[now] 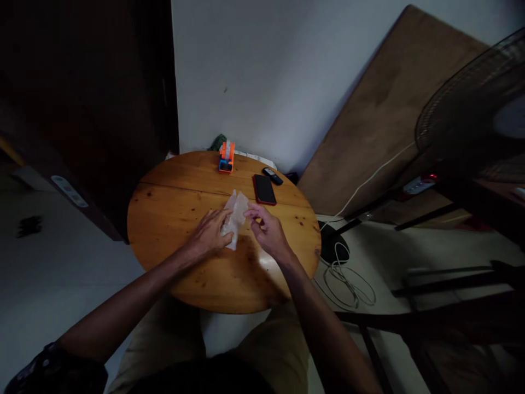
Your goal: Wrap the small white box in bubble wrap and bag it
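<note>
A crumpled clear plastic bag (235, 214) lies in the middle of a round wooden table (172, 213). My left hand (210, 235) rests on the bag's left edge with the fingers curled onto it. My right hand (267, 229) holds the bag's right edge, thumb and fingers pinched on the plastic. What the bag contains cannot be made out.
A red-cased phone (264, 189) and a small dark remote (273, 175) lie beyond the bag. An orange and blue object (226, 156) stands at the far edge. A fan (471, 115), a leaning board (381, 109) and coiled cables (344, 279) are at right.
</note>
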### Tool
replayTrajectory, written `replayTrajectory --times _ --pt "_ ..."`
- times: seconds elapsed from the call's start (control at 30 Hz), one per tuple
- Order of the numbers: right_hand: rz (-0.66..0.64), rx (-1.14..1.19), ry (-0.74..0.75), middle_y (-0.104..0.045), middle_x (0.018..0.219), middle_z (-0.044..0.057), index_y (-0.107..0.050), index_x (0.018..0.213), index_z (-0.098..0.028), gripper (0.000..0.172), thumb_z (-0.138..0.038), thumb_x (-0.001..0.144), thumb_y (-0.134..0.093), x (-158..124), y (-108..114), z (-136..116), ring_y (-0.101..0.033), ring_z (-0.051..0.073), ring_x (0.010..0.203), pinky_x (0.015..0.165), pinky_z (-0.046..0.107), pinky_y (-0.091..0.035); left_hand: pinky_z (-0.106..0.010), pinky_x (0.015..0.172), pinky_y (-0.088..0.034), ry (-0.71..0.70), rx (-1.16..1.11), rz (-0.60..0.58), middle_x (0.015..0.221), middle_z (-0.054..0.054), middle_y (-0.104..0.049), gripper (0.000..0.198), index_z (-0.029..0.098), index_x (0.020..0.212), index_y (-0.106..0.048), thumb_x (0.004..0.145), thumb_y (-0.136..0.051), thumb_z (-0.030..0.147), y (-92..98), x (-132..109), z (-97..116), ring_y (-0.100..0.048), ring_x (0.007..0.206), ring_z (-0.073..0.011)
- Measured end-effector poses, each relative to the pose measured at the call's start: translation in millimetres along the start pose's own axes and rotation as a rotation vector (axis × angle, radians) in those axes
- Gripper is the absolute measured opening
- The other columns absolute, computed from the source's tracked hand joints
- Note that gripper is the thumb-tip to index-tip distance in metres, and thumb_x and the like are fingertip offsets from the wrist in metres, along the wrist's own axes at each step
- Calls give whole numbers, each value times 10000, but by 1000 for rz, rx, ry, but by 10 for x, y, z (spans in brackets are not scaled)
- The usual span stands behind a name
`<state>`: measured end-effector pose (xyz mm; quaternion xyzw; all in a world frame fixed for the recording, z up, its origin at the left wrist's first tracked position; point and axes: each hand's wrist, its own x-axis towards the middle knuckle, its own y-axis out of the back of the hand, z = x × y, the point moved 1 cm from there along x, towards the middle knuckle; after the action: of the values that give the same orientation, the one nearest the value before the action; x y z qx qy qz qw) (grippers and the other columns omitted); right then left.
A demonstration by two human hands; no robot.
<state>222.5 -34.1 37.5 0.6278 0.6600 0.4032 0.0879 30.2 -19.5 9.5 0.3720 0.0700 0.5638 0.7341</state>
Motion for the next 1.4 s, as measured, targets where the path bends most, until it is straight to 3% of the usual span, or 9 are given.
replayTrajectory --times 0.13,0.3,0.4,0.53,0.77,0.97,1.13,1.3,1.4 --pt "-240 -359 257 -696 1271 88 -507 1423 -199 646 -23 802 -479 370 1 -119 -526 243 1292 1024 434 -404 -427 959 -501 -22 -3 -32 1129 -108 -672 611 150 1318 -561 712 -638 176 8 8 7 -606 1043 -265" --pt "-436 -587 335 -730 1177 132 -625 1314 -166 461 -152 853 -615 675 -111 -54 -509 280 1292 1058 456 -318 -451 1022 -480 -43 11 -41 1223 -139 -652 577 135 1283 -570 713 -629 195 -5 9 -22 -588 1135 -289" --pt "-421 -655 349 -735 1157 130 -695 1201 -174 365 -148 847 -611 695 -53 35 -537 284 1228 1048 450 -300 -449 1088 -447 -60 23 -116 1358 -166 -598 683 120 1383 -504 717 -626 202 55 45 9 -557 1246 -304" --pt "-338 -644 316 -737 1174 113 -661 1265 -176 446 -93 846 -532 652 86 116 -537 292 1220 1028 454 -303 -436 1073 -464 -50 47 -258 1321 -153 -630 623 132 1351 -544 734 -597 204 126 104 69 -590 1224 -307" --pt "-270 -615 253 -715 1256 106 -619 1330 -188 522 -65 834 -512 697 31 258 -504 299 1280 1029 458 -311 -459 1072 -475 -10 -15 -233 1405 -181 -589 695 112 1420 -490 737 -579 210 15 80 6 -585 1254 -320" --pt "-286 -614 139 -664 1322 136 -583 1371 -190 558 -111 818 -584 750 -173 289 -499 309 1290 1049 467 -341 -485 1194 -351 -166 -45 -117 1544 -154 -471 756 150 1477 -456 729 -567 169 -32 43 -44 -447 1419 -305" --pt "-71 -475 -65 -567 1426 153 -515 1424 -191 617 -180 816 -619 660 -175 479 -553 317 1232 1004 475 -442 -506 1154 -392 -209 37 -136 1466 -143 -559 558 164 1296 -645 743 -572 177 -37 29 -49 -503 1362 -317" --pt "17 -140 -440 -693 1134 109 -579 1307 -147 528 -279 807 -684 643 -114 707 -662 217 887 792 354 -542 -490 1113 -436 -194 61 -145 1392 -147 -624 540 146 1270 -664 741 -569 194 -53 30 -78 -549 1308 -306" --pt "15 33 -592 -684 928 59 -615 1240 -139 516 -341 780 -734 701 -116 671 -635 180 724 564 269 -490 -481 1112 -439 -195 56 -143 1382 -148 -632 536 140 1262 -670 739 -569 199 -59 29 -89 -557 1299 -302"
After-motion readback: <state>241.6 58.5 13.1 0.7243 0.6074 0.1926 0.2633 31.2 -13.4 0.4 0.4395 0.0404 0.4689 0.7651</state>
